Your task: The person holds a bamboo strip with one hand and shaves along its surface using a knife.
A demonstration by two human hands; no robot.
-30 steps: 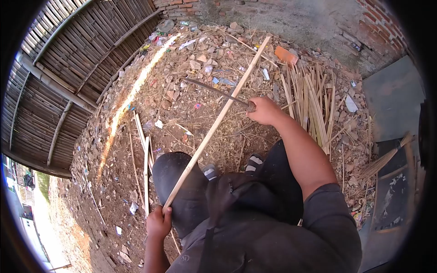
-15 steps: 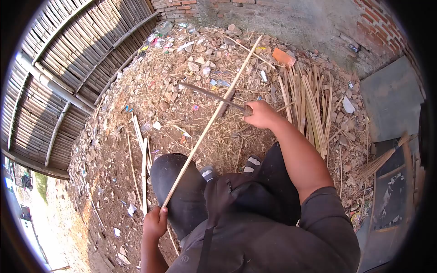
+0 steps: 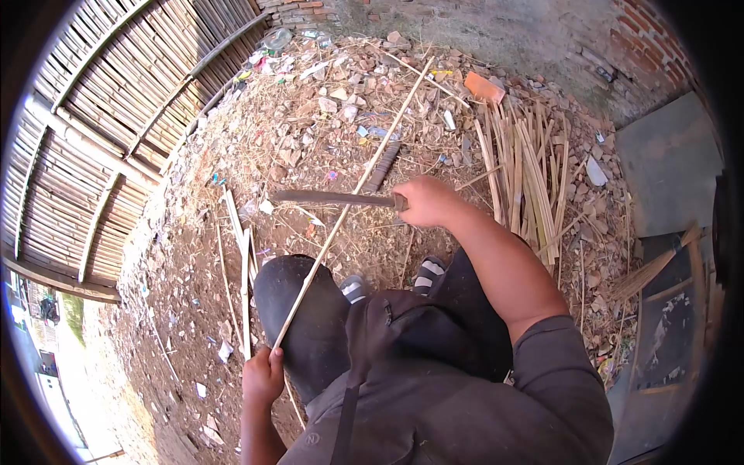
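Blade [image 3: 333, 198] swung bodyward, right hand [image 3: 425, 203] clenching handle [image 3: 401, 201]; left hand [image 3: 263, 377] sensibly pinched seemingly light, springy strip [image 3: 325, 248] by end.

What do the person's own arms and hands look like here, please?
The left hand and right hand are ungloved, with no watch or band in sight. The right arm has a short, dark grey sleeve; the left forearm is bare, its own sleeve not clearly visible.

Place is outdoor yard. Brick wall [image 3: 496, 31] stands at edge; left of brick wall, sunlit bamboo fence [image 3: 143, 81]; before brick wall, earth ground [image 3: 182, 325] with rubble [image 3: 329, 105], scattered litter [image 3: 267, 66].
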